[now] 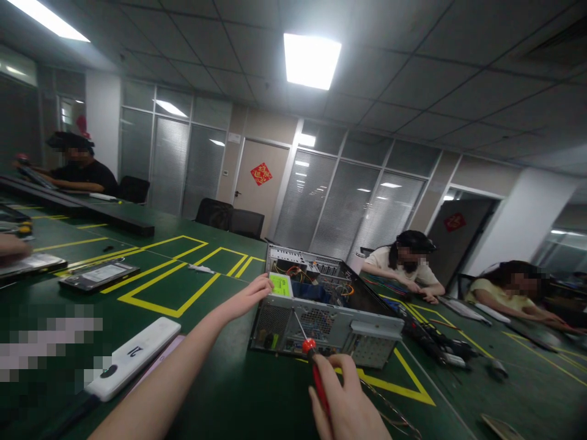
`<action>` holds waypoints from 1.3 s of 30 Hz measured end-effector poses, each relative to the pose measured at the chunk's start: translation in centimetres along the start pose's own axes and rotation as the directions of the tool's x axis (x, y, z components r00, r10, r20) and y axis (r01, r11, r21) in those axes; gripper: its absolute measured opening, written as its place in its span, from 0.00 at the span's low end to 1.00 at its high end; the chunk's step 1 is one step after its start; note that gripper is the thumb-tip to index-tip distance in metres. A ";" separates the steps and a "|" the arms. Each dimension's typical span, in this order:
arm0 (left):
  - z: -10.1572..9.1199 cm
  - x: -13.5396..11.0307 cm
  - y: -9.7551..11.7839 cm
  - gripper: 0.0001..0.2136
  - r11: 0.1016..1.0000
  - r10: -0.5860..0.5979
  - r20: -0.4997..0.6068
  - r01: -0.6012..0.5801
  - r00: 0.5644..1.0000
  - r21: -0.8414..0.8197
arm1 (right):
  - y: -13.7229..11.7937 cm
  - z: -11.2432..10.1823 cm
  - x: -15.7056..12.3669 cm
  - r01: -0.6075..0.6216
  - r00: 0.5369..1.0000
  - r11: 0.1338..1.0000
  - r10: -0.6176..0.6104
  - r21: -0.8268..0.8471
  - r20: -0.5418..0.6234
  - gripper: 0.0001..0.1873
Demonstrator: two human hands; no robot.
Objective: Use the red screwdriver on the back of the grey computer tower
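Note:
An open grey computer case (321,318) lies on its side on the green table (220,379), its rear panel toward me, wires and a green-labelled power supply (280,285) showing inside. My left hand (251,294) rests on the case's upper left corner beside that label, fingers curled over the edge. My right hand (348,400) is closed around a red-handled screwdriver (314,360); its thin shaft points up at the rear panel.
A white power bank (132,357) lies at my left forearm. Flat devices (98,274) sit further left on yellow floor-tape style markings. Cables and tools (440,348) lie right of the case. Three other people sit at the table, far left and far right.

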State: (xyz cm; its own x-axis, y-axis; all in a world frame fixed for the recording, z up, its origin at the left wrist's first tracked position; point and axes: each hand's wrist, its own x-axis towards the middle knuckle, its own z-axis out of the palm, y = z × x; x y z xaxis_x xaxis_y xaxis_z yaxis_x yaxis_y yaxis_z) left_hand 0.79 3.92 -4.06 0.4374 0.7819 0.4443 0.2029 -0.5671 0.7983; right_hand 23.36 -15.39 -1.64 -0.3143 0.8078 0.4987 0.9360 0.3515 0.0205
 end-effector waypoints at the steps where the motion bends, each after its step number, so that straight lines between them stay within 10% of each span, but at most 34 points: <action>1: 0.0 0.0 0.0 0.14 1.000 0.002 0.002 -0.002 1.000 0.000 | 0.3 -0.2 0.2 -0.027 1.000 0.999 0.027 0.018 -0.014 0.16; 6: 0.0 0.0 -0.1 0.14 1.000 0.013 0.003 -0.013 1.000 0.000 | 1.5 -1.1 1.0 -0.109 0.991 0.993 0.112 0.051 -0.067 0.13; 16: 0.1 0.2 -0.3 0.13 0.999 0.048 0.002 -0.048 0.999 -0.020 | -0.6 -0.1 0.6 0.167 0.948 0.979 -0.127 0.117 -0.292 0.17; 33: 0.3 0.6 -0.5 0.14 0.997 0.071 -0.027 -0.071 0.997 -0.026 | -1.3 4.4 0.3 0.279 0.921 0.958 -0.285 -0.063 -0.264 0.19; 39: 0.2 0.5 -0.2 0.15 0.998 0.064 -0.015 -0.064 0.998 -0.017 | -2.2 5.8 -0.5 0.080 0.976 0.992 -0.098 -0.101 -0.194 0.30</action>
State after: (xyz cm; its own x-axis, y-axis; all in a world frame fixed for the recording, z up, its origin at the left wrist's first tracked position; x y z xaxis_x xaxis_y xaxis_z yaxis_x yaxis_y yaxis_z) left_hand 1.16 4.39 -4.11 0.4362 0.7478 0.5005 0.1592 -0.6116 0.7750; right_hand 20.56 -13.78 -6.95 -0.3679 0.6622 0.6528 0.9191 0.3653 0.1475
